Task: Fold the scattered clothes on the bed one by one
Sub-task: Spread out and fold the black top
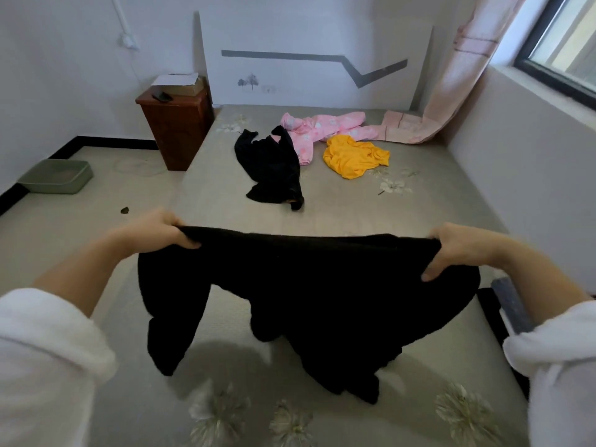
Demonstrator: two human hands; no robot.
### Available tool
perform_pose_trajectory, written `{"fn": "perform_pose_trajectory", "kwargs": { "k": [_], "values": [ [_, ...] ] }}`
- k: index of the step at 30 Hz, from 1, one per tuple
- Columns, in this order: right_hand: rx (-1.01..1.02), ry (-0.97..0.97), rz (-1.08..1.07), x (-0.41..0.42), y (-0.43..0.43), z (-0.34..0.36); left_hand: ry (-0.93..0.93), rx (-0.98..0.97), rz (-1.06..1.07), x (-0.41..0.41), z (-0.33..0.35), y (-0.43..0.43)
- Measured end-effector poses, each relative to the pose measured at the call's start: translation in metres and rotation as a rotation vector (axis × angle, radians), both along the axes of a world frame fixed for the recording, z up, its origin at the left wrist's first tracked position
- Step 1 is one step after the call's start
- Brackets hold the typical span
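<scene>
- Left hand (pixel 167 230) and right hand (pixel 451 250) had fingers (pixel 190 244) curled round the top edge of the black garment (pixel 306 285), spread above the near end of the bed (pixel 225 201).
- No folded item was visible; folding judged barely begun.
- Second black garment (pixel 271 166), pink garment (pixel 322 127) and yellow garment (pixel 353 156) lay crumpled farther up.

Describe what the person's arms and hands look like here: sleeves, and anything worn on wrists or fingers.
Both arms wear thick white sleeves of soft, fleecy-looking fabric. The left sleeve and right sleeve are pushed up and bunched, leaving the forearms bare. The left hand and right hand wear nothing: no gloves, watch, bracelet or ring shows.
</scene>
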State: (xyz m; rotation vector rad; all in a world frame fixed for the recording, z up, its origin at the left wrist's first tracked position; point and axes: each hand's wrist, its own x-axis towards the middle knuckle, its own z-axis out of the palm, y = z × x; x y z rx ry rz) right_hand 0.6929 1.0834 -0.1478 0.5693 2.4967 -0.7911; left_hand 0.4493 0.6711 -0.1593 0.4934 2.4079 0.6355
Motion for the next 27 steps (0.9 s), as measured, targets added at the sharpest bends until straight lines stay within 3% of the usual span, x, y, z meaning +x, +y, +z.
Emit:
{"fn": "perform_pose_trajectory", "kwargs": {
  "k": [4,8,10,12,14,15,16,18,20,23,27],
  "values": [
    [0.381,0.111,-0.083,-0.019,0.014,-0.016,0.13,0.026,0.122,-0.031,-0.013,0.002],
    [0.798,0.202,-0.205,-0.056,0.016,-0.02,0.642,-0.41,0.091,-0.058,-0.018,0.022],
    [0.761,0.145,-0.325,-0.073,0.02,-0.018,0.638,-0.526,0.146,-0.071,-0.014,0.034],
    [0.371,0.196,-0.598,-0.091,0.029,-0.012,0.372,-0.247,0.329,-0.084,-0.005,0.048],
    [-0.204,0.374,-0.885,-0.111,0.031,-0.005,-0.131,0.304,0.568,-0.092,0.003,0.065],
    [-0.374,0.518,-0.969,-0.119,0.031,-0.003,-0.259,0.534,0.587,-0.095,0.005,0.071],
    [-0.45,0.673,-1.019,-0.126,0.031,-0.001,-0.276,0.717,0.586,-0.099,0.004,0.077],
    [-0.374,0.95,-1.045,-0.132,0.031,0.0,-0.121,0.947,0.598,-0.104,0.001,0.084],
    [-0.24,1.073,-0.99,-0.127,0.03,-0.005,0.098,0.992,0.601,-0.098,-0.004,0.084],
    [-0.079,1.111,-0.866,-0.104,0.024,-0.027,0.312,0.966,0.562,-0.072,-0.024,0.072],
    [0.099,1.091,-0.684,-0.061,0.01,-0.07,0.413,0.853,0.578,-0.027,-0.077,0.042]
  ]
}}
